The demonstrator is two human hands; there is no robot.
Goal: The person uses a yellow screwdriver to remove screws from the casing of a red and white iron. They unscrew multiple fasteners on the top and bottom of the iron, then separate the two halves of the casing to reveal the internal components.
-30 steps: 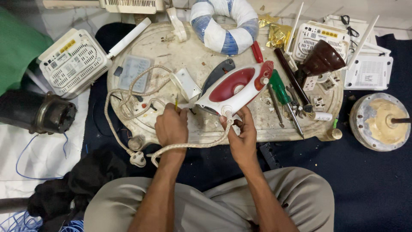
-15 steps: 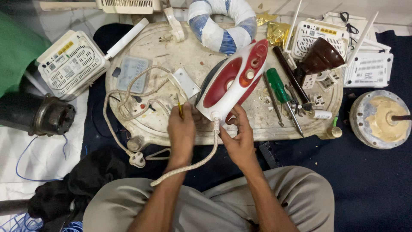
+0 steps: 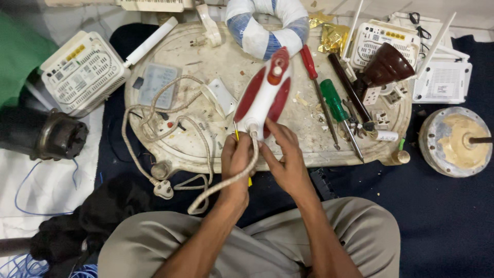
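At the far left a white router (image 3: pixel 82 72) with a stub antenna lies beside a dark motor housing (image 3: pixel 43 135), both off the round, stained table (image 3: pixel 206 56). On the table's left part a beige braided cord (image 3: pixel 154 110) loops in loose coils, runs off the near edge to a white plug (image 3: pixel 163 189), and curves back up towards the hands. The left hand (image 3: pixel 235 163) is closed in a tight grip on a thin yellow-handled tool (image 3: pixel 236 136), whose tip points at the rear end of the iron; the cord passes across this hand's knuckles. The clothes iron (image 3: pixel 266 95) lies near the middle of the table, nose pointing away from the person and slightly right, rear end at the near edge just above the hands. Its body is white with dark red side panels, a red handle and a red dial near the nose; the cord enters at the rear. The right hand (image 3: pixel 289 159) rests its fingertips against the iron's rear end, fingers bent in a narrow grip that steadies the casing rather than enclosing it. Behind the iron sits a blue-and-white wrapped ring (image 3: pixel 267 25). To the right lie a red-handled screwdriver (image 3: pixel 316 85) and a green-handled screwdriver (image 3: pixel 337 108), then more white routers (image 3: pixel 437 77).
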